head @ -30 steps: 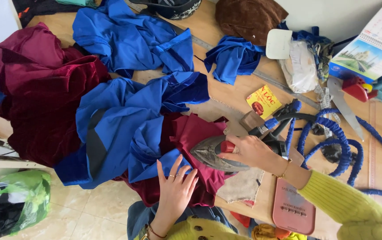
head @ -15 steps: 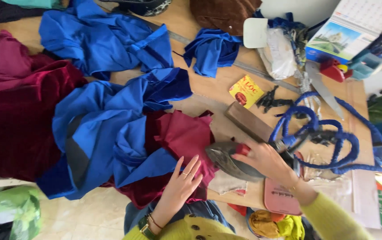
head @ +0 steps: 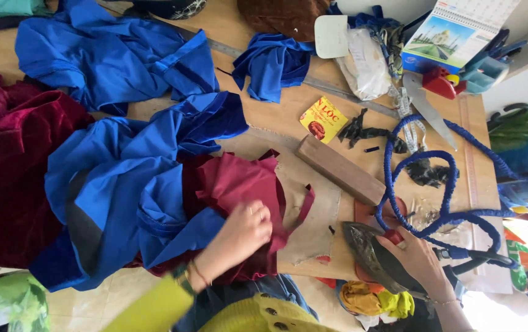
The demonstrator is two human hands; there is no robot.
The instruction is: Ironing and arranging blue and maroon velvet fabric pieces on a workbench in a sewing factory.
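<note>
Two bare hands were at work over a crowded wooden table [head: 276, 126]. At the far left lay a heap of dark red velvet [head: 12, 178], overlapped on its right by a large crumpled blue cloth [head: 122, 184]. A second blue cloth [head: 110, 55] lay above it, and a smaller blue bundle [head: 270, 64] sat further right near the table's far edge.

The left hand [head: 242, 230] rested flat, fingers spread and pressing down, on a maroon cloth [head: 239, 178] at the near edge; it gripped nothing. The maroon cloth was partly buried under the large blue cloth on its left and overlapped a tan pattern piece [head: 313, 215] on its right.

Beyond the pattern piece lay a wooden block [head: 337, 169], with a yellow packet [head: 323, 118] above it and black scraps [head: 362, 130] beside that.

The right hand [head: 417, 261] was closed around the handle of a clothes iron [head: 368, 255], which stood at the near edge just right of the pattern piece, tilted so its dark soleplate showed. A blue cord [head: 423, 178] looped across the table around and behind the iron, crowding that corner. A white bag [head: 362, 61], a calendar [head: 454, 31] and a red tool [head: 439, 83] stood at the far right.
</note>
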